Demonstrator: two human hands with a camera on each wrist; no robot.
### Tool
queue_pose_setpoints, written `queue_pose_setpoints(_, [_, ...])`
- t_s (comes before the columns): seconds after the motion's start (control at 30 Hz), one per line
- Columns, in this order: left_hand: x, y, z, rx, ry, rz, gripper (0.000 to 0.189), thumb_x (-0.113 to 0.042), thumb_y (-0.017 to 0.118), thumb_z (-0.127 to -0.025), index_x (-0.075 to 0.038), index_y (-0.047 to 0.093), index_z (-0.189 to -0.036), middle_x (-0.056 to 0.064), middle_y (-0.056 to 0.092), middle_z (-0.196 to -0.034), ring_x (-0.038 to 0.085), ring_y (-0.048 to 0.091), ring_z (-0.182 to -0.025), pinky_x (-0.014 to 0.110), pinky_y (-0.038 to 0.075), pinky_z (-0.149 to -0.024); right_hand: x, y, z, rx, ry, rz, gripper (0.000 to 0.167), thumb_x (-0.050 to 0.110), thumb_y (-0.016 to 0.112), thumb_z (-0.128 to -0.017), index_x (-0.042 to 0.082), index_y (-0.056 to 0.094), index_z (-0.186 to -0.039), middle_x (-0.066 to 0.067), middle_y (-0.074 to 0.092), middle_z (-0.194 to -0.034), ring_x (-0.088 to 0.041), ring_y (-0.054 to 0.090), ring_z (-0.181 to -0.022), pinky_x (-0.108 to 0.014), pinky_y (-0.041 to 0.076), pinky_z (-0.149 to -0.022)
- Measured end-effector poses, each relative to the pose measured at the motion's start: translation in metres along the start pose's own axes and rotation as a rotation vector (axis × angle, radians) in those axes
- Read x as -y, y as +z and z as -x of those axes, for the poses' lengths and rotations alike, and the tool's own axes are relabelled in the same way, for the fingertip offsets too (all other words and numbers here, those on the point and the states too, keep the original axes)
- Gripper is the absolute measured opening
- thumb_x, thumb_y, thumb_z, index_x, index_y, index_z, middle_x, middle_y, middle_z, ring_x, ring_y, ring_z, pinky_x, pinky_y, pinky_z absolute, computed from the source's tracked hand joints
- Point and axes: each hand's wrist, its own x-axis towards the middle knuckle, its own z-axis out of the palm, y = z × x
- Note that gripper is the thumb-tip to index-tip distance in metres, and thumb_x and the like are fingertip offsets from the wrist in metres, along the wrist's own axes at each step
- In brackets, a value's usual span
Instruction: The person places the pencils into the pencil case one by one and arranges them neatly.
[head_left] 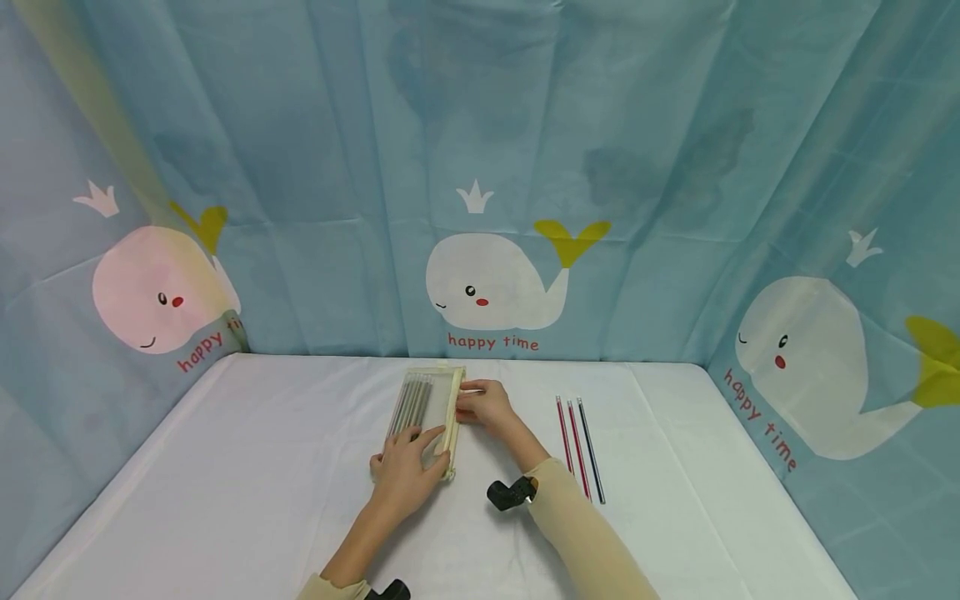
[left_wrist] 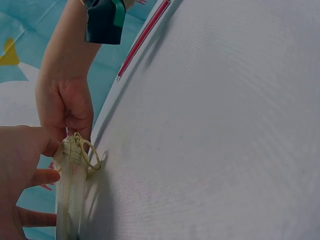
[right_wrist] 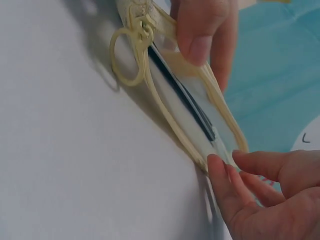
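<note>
At the far middle of the white tabletop, a clear pouch with cream edging lies beneath the person's left hand, slim pens showing through its upper face. The left hand holds the pouch near its closer end, fingers spread over the clear face and thumb at the zipped edge. The right hand meets the same edge farther along, its fingers bent and drawn narrow about the end of the mouth; whether they pinch the rim or merely touch it cannot be told. The right wrist view shows the mouth parted — dark pens lie lengthwise within, and a cream pull ring hangs at the near end. To the right of the pouch, well apart from it, two red pens and one dark pen lie side by side, partly beyond the right sleeve. A black device sits at the right wrist. Behind the table hangs a blue curtain printed with white whales, crowns and the words "happy time".
</note>
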Motion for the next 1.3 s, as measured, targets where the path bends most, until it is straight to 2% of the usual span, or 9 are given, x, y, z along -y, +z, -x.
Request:
queue_pose_setpoints(0.4, [0.002, 0.000, 0.000, -0.007, 0.009, -0.012, 0.042, -0.037, 0.065, -0.099, -0.021, 0.072, -0.138, 0.023, 0.060, -0.144, 0.051, 0.051, -0.131, 0.078, 0.039, -0.089, -0.004, -0.025, 0.013, 0.015, -0.066, 0.053, 0.040, -0.007, 0.065, -0.098, -0.012, 0.061, -0.137, -0.029, 0.070, -0.119, -0.026, 0.075, -0.093, -0.037, 0.064, -0.080])
queue_pose_setpoints(0.53, [0.003, 0.000, 0.001, -0.007, 0.004, -0.006, 0.042, -0.036, 0.066, -0.098, -0.021, 0.072, -0.137, 0.024, 0.060, -0.144, 0.050, 0.051, -0.131, 0.077, 0.038, -0.089, -0.006, -0.030, 0.019, -0.014, -0.122, 0.092, 0.038, -0.007, 0.066, -0.097, -0.014, 0.062, -0.134, -0.029, 0.072, -0.114, -0.027, 0.075, -0.090, -0.037, 0.064, -0.077])
queue_pose_setpoints(0.67, [0.003, 0.000, 0.001, -0.007, 0.007, 0.000, 0.041, -0.036, 0.066, -0.098, -0.021, 0.073, -0.136, 0.024, 0.059, -0.144, 0.050, 0.051, -0.131, 0.077, 0.038, -0.089, -0.008, -0.037, 0.024, -0.040, -0.159, 0.103, 0.037, -0.007, 0.067, -0.096, -0.014, 0.063, -0.132, -0.030, 0.071, -0.112, -0.036, 0.075, -0.092, -0.041, 0.064, -0.077])
queue_pose_setpoints(0.9, [0.002, 0.000, 0.002, -0.007, 0.016, 0.015, 0.040, -0.035, 0.065, -0.099, -0.020, 0.074, -0.135, 0.025, 0.059, -0.143, 0.051, 0.050, -0.130, 0.077, 0.037, -0.089, -0.005, -0.052, 0.033, -0.101, -0.171, 0.155, 0.037, -0.006, 0.067, -0.097, -0.012, 0.065, -0.133, -0.024, 0.073, -0.111, -0.038, 0.076, -0.096, -0.039, 0.064, -0.078])
queue_pose_setpoints(1.1, [0.001, 0.000, 0.002, -0.006, 0.019, 0.026, 0.039, -0.034, 0.065, -0.099, -0.020, 0.075, -0.133, 0.025, 0.060, -0.143, 0.051, 0.050, -0.131, 0.076, 0.036, -0.089, 0.002, -0.067, 0.044, -0.148, -0.203, 0.213, 0.036, -0.006, 0.067, -0.096, -0.013, 0.065, -0.132, -0.026, 0.073, -0.112, -0.043, 0.076, -0.097, -0.039, 0.064, -0.076])
queue_pose_setpoints(1.3, [0.000, 0.001, 0.002, -0.006, 0.017, 0.030, 0.038, -0.034, 0.065, -0.098, -0.020, 0.076, -0.132, 0.024, 0.060, -0.143, 0.052, 0.049, -0.132, 0.076, 0.036, -0.090, 0.006, -0.083, 0.053, -0.192, -0.200, 0.243, 0.036, -0.004, 0.067, -0.097, -0.011, 0.065, -0.133, -0.027, 0.073, -0.115, -0.043, 0.074, -0.102, -0.040, 0.064, -0.078])
